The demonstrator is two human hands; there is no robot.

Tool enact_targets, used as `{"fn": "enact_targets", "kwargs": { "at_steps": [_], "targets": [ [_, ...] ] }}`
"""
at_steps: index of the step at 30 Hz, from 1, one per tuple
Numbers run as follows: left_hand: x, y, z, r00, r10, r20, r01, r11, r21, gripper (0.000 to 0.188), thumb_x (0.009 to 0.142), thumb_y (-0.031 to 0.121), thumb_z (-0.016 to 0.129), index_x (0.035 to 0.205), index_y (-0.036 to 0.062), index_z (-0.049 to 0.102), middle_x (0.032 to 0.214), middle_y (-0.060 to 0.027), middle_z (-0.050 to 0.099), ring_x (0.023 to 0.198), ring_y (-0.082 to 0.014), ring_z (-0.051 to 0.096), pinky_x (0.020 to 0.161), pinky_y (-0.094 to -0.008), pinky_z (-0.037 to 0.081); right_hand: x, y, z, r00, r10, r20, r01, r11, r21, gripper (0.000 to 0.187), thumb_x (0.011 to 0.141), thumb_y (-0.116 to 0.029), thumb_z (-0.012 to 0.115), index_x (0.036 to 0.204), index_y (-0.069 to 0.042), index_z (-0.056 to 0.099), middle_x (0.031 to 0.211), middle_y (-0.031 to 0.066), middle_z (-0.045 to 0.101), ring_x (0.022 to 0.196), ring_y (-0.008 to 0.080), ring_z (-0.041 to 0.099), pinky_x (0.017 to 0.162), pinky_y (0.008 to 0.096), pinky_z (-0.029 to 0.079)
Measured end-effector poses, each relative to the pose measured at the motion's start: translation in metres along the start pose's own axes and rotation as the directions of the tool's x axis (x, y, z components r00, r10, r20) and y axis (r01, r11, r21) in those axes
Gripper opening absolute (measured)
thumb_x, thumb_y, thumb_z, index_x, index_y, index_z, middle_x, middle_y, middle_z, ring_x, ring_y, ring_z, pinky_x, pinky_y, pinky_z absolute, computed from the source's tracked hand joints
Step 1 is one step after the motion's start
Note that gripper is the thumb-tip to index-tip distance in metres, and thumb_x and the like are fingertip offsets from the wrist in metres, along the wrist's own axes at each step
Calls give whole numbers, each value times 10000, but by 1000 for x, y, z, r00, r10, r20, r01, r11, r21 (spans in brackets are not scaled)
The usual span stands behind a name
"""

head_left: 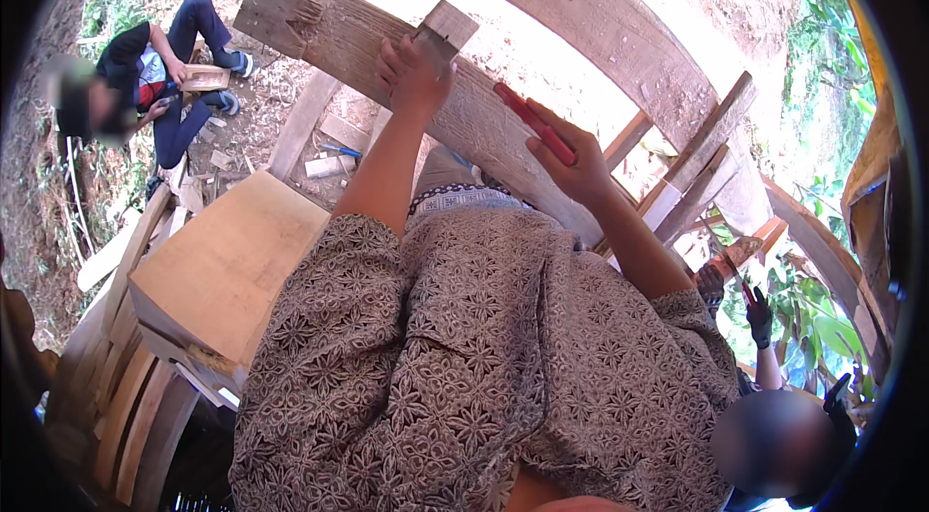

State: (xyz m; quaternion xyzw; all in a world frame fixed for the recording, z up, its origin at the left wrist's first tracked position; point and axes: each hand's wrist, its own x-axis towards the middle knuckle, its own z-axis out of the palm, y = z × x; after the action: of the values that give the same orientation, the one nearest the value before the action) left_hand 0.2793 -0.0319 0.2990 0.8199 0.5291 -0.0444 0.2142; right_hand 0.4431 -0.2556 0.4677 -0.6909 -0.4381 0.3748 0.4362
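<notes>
My left hand (416, 76) is closed around a small squared wood block (450, 25), held over a long weathered beam (358, 43) that runs slantwise in front of me. In my right hand (573, 164) is a slim red tool (527, 112), its far end pointing up and left toward the block. The fingers wrap its lower part, so I cannot make out what kind of tool it is. Block and red tool are apart.
A broad pale wood block (232, 260) stands at my left, by stacked curved boards (131, 415). Beyond the beam arches a thick curved timber (600, 9). A person (145, 76) sits at far left holding a wooden piece; another person's gloved hand (760, 318) shows at lower right.
</notes>
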Motion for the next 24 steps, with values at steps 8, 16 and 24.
{"fn": "enact_targets", "kwargs": {
  "at_steps": [8,16,24],
  "targets": [
    [19,-15,-54,975,208,78,-205,978,-49,821,754,462,849,1346,8,504,1315,-207,549,1248,-385,536,1054,-472,452,-48,6,25,974,220,-51,-215,972,96,560,973,-171,671,1507,-107,516,1341,145,665,1228,248,616,1039,356,463],
    [38,12,-99,885,287,367,-262,958,-118,681,692,372,914,1169,-6,608,1206,-235,688,1083,-397,688,929,-468,547,-49,-38,11,948,227,-222,-196,968,154,442,1000,-131,676,1432,-72,599,1142,59,713,984,95,610,908,264,493],
    [11,19,-84,842,530,-102,-525,848,72,384,774,159,802,1015,54,522,995,-150,637,956,-364,670,840,-511,516,-50,-94,28,948,185,-260,-163,981,105,460,994,-118,664,1442,-54,582,1226,101,707,1105,142,634,994,301,478]
  ]
}}
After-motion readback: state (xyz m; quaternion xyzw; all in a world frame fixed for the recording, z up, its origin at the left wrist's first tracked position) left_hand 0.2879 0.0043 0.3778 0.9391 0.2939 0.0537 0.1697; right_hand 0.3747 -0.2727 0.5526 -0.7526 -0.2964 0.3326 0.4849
